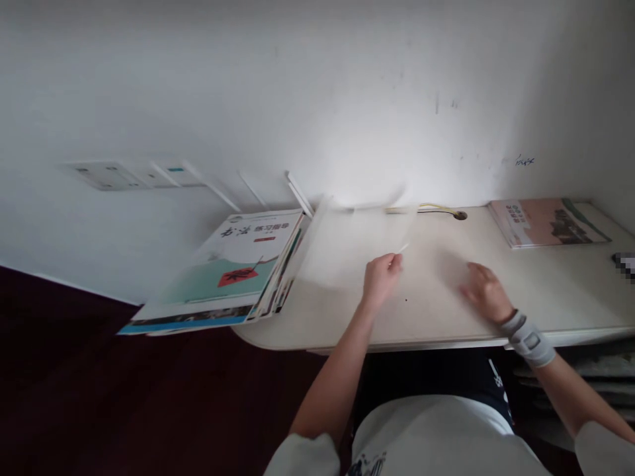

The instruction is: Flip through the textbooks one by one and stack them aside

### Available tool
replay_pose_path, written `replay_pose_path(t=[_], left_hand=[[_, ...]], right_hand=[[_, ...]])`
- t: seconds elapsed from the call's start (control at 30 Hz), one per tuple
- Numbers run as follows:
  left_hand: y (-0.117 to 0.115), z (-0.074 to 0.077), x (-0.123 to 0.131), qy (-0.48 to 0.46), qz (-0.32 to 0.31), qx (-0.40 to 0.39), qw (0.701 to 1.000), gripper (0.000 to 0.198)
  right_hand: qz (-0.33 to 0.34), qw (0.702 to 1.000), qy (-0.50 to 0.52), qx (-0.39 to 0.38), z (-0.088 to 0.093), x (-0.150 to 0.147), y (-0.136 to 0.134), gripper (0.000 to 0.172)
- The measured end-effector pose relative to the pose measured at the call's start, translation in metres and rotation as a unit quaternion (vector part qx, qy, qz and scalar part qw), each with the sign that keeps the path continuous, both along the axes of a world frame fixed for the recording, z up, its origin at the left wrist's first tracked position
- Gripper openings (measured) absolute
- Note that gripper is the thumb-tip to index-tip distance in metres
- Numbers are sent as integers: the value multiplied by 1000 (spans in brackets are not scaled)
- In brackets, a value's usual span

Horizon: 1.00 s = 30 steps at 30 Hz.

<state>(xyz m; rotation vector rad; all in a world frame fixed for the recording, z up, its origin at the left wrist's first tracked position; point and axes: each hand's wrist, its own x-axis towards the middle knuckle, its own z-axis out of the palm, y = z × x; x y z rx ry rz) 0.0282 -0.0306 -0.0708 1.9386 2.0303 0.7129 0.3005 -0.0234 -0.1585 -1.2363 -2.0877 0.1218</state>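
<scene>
My left hand (381, 281) is closed over the desk, finger and thumb pinched together. A short, thin white strip (404, 248) sticks out from its fingertips; its kind is unclear. Behind this hand is a pale, smeared, see-through shape (342, 244), perhaps a clear sheet, but blur hides what it is and whether the hand touches it. My right hand (489, 294), with a grey band (530, 339) at the wrist, hovers over the desk to the right. Its thumb and fingers look apart, slightly blurred, with nothing visible in them.
A stack of books (243, 261) overhangs the left end of the white desk (426, 324). Another book (548, 223) lies at the back right, near a dark object (624, 264). Cables (436, 208) enter a hole by the wall. Sockets (124, 175) sit on the wall at left.
</scene>
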Motion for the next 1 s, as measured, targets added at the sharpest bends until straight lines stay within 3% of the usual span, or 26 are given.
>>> replay_pose_path(t=[0.03, 0.1, 0.17, 0.23, 0.3, 0.37, 0.47, 0.53, 0.6, 0.7, 0.83, 1.0], left_hand=[[-4, 4, 13, -88, -18, 21, 996, 42], [-17, 12, 40, -288, -63, 63, 953, 39], [-33, 23, 62, -400, -106, 80, 907, 34], [-50, 36, 70, -451, -124, 101, 878, 32], [-61, 47, 61, -484, -109, 125, 859, 35], [-65, 50, 36, -505, -65, 152, 847, 40], [-59, 32, -14, -506, 29, 196, 840, 50], [-55, 8, -45, -478, 84, 176, 856, 57], [-54, -17, -66, -417, 124, 118, 893, 58], [-60, -44, -80, -259, 151, 11, 954, 50], [-66, -53, -77, -28, 138, -43, 989, 42], [-61, -50, -66, 79, 115, -78, 987, 44]], right_hand=[[26, 999, 28, -13, 1, -23, -13, 73], [39, 993, 110, -20, 5, -64, -35, 93], [25, 978, 208, -23, 9, -90, -46, 86], [-9, 960, 281, -2, 17, -96, -45, 70], [-52, 950, 305, 48, 26, -83, -35, 57], [-90, 950, 275, 120, 38, -58, -24, 49], [-132, 957, 159, 203, 53, -18, -18, 43], [-147, 969, 58, 190, 57, 0, -21, 41], [-140, 978, -39, 150, 55, 11, -28, 43], [-101, 979, -140, 106, 41, 21, -37, 46], [-66, 973, -213, 55, 16, 36, -41, 39], [-50, 974, -222, 7, -3, 53, -39, 38]])
